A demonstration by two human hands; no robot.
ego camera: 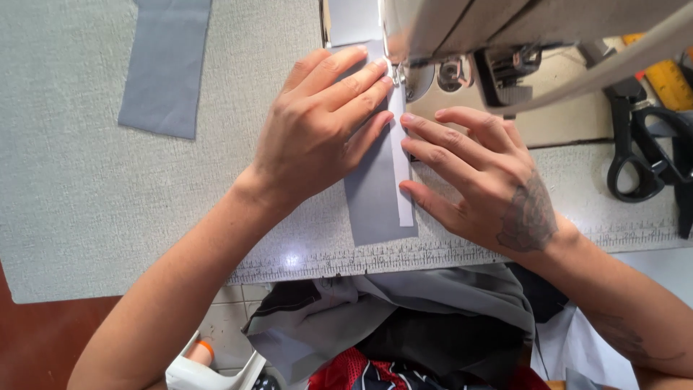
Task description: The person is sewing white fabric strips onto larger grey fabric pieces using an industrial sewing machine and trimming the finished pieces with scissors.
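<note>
- Grey felt-like covering, coarse and matted, spreads over the tabletop, with a printed ruler strip along its near edge.
- Cream metal sewing machine overhangs the top right, its smooth body curved, its presser foot down at the far end of the cloth.
- Heaped fabric in grey, black and red lies bunched below the tabletop edge, soft and creased.
- Spare grey fabric piece, flat and rectangular, lies well apart at the upper left.
- Grey fabric strip, smooth and rectangular, lies flat in the middle of the tabletop, running up under the presser foot; a narrow white strip lies along its right edge.
- Left hand is spread open, palm and fingers pressed flat on the grey fabric strip, gripping nothing.
- Right hand is open too, fingertips touching the white strip's right edge, closed around nothing.
- Black scissors with looped handles rest at the far right, beside a yellow tape measure.
</note>
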